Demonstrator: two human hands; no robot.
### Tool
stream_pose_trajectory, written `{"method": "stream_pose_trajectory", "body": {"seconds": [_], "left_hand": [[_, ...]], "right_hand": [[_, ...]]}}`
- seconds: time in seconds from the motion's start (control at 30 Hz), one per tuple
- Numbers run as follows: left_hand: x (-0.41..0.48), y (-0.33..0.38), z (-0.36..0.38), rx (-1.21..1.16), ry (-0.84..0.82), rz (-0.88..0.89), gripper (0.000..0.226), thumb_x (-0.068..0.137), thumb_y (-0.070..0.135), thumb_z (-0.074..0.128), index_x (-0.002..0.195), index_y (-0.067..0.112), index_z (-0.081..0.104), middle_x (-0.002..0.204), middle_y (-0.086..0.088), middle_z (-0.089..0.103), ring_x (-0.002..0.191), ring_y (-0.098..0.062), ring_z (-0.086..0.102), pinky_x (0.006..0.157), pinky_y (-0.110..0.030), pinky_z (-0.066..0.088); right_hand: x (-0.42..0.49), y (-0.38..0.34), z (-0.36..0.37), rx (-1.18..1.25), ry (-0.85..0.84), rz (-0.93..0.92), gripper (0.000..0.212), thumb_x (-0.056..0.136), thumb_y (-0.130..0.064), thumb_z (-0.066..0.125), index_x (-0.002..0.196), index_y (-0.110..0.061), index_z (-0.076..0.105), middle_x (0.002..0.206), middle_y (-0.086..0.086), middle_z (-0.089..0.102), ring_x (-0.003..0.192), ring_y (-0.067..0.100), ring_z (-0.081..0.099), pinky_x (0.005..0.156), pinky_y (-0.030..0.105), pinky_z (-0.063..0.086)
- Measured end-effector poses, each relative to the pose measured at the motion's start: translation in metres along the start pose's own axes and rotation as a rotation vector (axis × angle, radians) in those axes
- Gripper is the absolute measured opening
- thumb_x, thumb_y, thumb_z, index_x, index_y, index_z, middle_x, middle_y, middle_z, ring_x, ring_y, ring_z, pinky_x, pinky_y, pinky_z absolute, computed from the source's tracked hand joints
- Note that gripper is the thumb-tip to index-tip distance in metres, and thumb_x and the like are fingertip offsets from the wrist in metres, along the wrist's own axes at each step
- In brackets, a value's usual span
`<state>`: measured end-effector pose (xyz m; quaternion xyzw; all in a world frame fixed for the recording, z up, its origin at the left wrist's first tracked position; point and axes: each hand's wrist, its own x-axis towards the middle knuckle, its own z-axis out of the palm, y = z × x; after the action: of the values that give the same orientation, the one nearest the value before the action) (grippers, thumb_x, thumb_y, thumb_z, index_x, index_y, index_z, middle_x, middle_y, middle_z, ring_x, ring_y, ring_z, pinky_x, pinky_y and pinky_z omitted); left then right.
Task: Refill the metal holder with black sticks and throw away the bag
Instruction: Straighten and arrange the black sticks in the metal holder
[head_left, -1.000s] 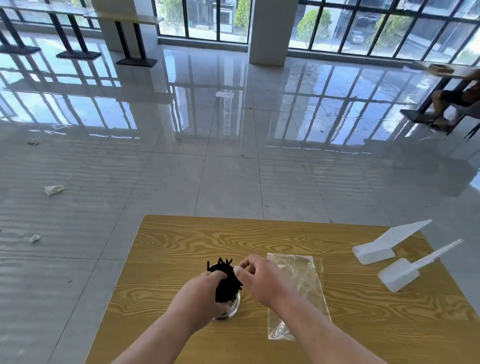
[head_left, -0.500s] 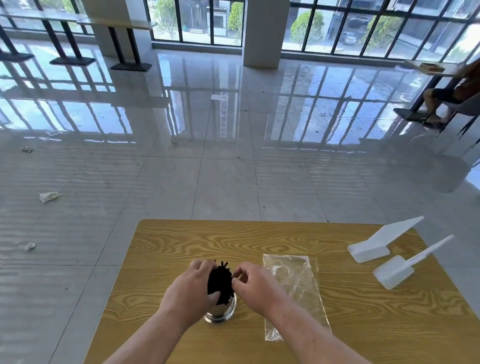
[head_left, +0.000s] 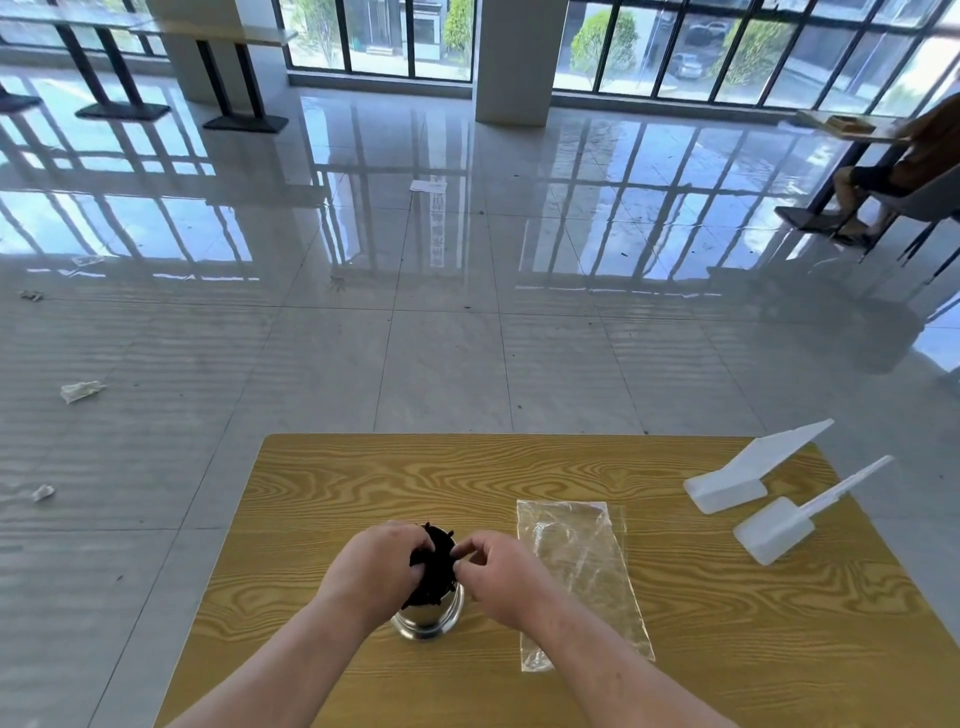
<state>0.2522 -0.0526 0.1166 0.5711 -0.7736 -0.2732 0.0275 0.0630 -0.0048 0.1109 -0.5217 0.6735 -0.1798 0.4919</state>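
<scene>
Wood-grain table (head_left: 363, 483) under me, two white plastic scoops (head_left: 748, 480) at the far right edge, clear of the work. Empty clear bag (head_left: 576, 566) lies flat just right of my hands — thin film, probably slippery and near weightless, so I'd pinch a corner or scrunch it rather than try to lift it flat. Metal holder (head_left: 428, 618) stands upright between my hands, polished, likely slick and tippy. Black sticks (head_left: 434, 564) are bunched in its mouth, tips poking out — light, stiff, prone to splay. My left hand (head_left: 376, 569) is wrapped around the bundle; right hand (head_left: 501, 574) has fingertips pinched at the bundle's top edge.
</scene>
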Motion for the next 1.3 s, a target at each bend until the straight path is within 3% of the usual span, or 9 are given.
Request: {"method": "stream_pose_trajectory", "body": {"seconds": [0.27,0.43,0.53,0.77,1.1,1.23,1.3], "left_hand": [[-0.004,-0.001,-0.017,0.076,0.106,0.033,0.011,0.091,0.026,0.069,0.09,0.03,0.08,0.085,0.016,0.073,0.078,-0.004,0.066,0.069,-0.02,0.054],[-0.007,0.006,-0.032,0.099,0.125,0.055,0.014,0.092,0.025,0.068,0.098,0.028,0.081,0.093,0.012,0.078,0.084,-0.006,0.069,0.073,-0.019,0.052],[-0.01,0.008,-0.038,0.091,0.133,0.069,0.016,0.093,0.027,0.069,0.102,0.029,0.081,0.097,0.012,0.079,0.088,-0.005,0.07,0.077,-0.018,0.052],[-0.016,0.017,-0.068,0.075,0.19,0.108,0.014,0.091,0.03,0.073,0.1,0.028,0.082,0.096,0.014,0.08,0.09,-0.003,0.071,0.078,-0.018,0.05],[-0.031,0.03,-0.119,0.014,0.259,0.052,0.005,0.087,0.035,0.078,0.091,0.033,0.081,0.082,0.018,0.076,0.078,0.001,0.067,0.067,-0.016,0.048],[-0.034,0.032,-0.142,-0.035,0.374,0.029,0.006,0.085,0.034,0.081,0.09,0.034,0.082,0.075,0.017,0.074,0.072,0.0,0.067,0.066,-0.023,0.054],[-0.033,0.032,-0.15,-0.102,0.492,0.044,0.006,0.082,0.031,0.084,0.088,0.033,0.083,0.065,0.02,0.069,0.067,0.002,0.066,0.063,-0.016,0.05]], "right_hand": [[0.001,-0.007,-0.01,-0.014,0.057,-0.075,0.01,0.099,-0.029,0.061,0.105,-0.028,0.069,0.078,-0.007,0.067,0.055,0.002,0.05,0.052,0.021,0.044],[-0.001,-0.019,-0.016,-0.022,0.089,-0.104,0.011,0.094,-0.028,0.059,0.1,-0.032,0.068,0.081,-0.003,0.07,0.064,0.008,0.056,0.06,0.029,0.051],[-0.001,-0.023,-0.018,-0.02,0.08,-0.117,0.011,0.095,-0.026,0.059,0.1,-0.029,0.069,0.077,-0.004,0.067,0.062,0.011,0.053,0.059,0.033,0.048],[-0.003,-0.031,-0.021,-0.052,0.088,-0.13,0.012,0.099,-0.026,0.059,0.096,-0.029,0.07,0.073,-0.008,0.066,0.058,0.007,0.049,0.056,0.029,0.044],[-0.005,-0.047,-0.021,-0.062,0.126,-0.134,0.017,0.098,-0.024,0.059,0.088,-0.026,0.073,0.073,-0.001,0.071,0.055,0.005,0.05,0.054,0.027,0.044],[-0.008,-0.054,-0.024,0.007,0.121,-0.105,0.019,0.095,-0.019,0.058,0.086,-0.019,0.075,0.073,0.003,0.074,0.048,0.003,0.05,0.051,0.024,0.044],[-0.01,-0.058,-0.026,0.14,0.034,-0.074,0.024,0.09,-0.021,0.056,0.088,-0.009,0.077,0.069,0.004,0.072,0.045,0.006,0.051,0.049,0.025,0.044]]}}
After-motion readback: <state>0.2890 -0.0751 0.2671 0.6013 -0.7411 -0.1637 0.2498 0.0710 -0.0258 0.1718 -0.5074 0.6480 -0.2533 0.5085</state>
